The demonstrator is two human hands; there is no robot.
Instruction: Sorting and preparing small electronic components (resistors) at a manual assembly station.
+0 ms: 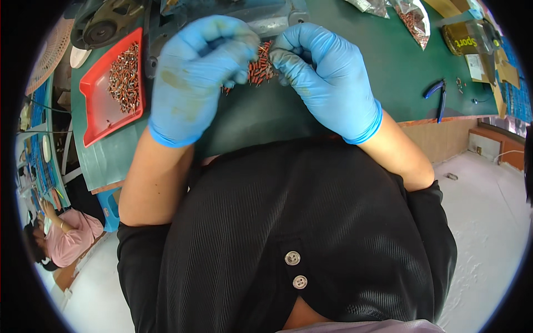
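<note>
- Left hand [191,77] and right hand [327,75] meet at top centre, both curled shut around one bundle of small red components [260,65].
- The bundle sits between the fingertips, touching both hands; its pieces run roughly up-down in frame.
- Farther left: a red tray [94,119] holding more of the pieces.
- Far right: blue-handled pliers [438,95] on the green mat [400,72].

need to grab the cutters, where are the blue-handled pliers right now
In the head view, the blue-handled pliers lie on the green mat at the person's right, beyond the right hand.
</note>
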